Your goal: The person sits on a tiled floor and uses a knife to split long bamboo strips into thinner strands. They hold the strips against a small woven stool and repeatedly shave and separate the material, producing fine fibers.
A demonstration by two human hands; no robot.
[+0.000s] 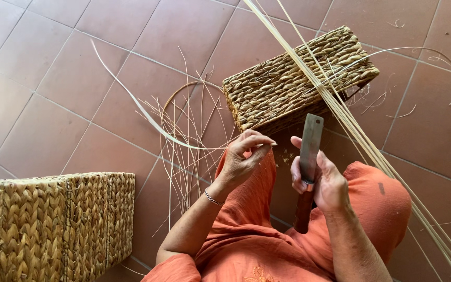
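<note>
My right hand (323,180) grips a broad flat-bladed knife (309,145) with a dark wooden handle, the blade pointing away from me. My left hand (242,156) is raised beside it, its fingers pinched on a thin pale cane strip (147,112) that curves off to the left over the floor. Both hands are above my lap, which is covered in orange cloth (246,219). A long bundle of pale cane strips (340,104) runs diagonally past the knife on its right.
A woven basket (288,78) lies on the reddish tiled floor (53,78) just beyond my hands. A second woven box (53,224) stands at the lower left. Thin loose splints (184,136) are scattered on the tiles between them.
</note>
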